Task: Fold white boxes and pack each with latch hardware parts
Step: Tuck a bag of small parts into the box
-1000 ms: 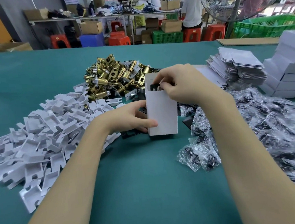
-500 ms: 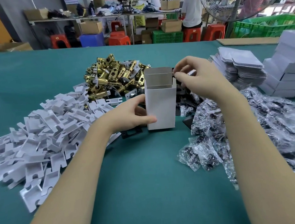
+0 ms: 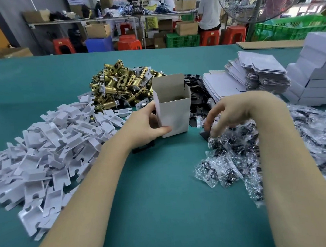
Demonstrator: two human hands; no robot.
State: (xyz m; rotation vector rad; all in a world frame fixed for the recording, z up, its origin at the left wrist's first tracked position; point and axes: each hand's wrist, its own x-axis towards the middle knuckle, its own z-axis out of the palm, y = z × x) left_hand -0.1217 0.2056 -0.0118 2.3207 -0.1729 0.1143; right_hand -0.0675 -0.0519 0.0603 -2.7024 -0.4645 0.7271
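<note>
A white box stands upright on the green table with its top flap open; something dark lies inside it. My left hand grips the box's left side, thumb across the front. My right hand hangs just right of the box over the pile of clear screw bags, fingers curled down and blurred; whether they hold a bag I cannot tell. Brass latch bolts are heaped behind the box. Black plates lie behind and right of it.
A heap of white plastic inserts covers the left of the table. Flat box blanks and stacked folded boxes stand at the right. A black plate lies under my left wrist. Bare green table lies near me.
My right hand left the box's open top and dropped to the right, onto the screw bags. The box tilted slightly and its flap stands open. My left hand keeps its hold.
</note>
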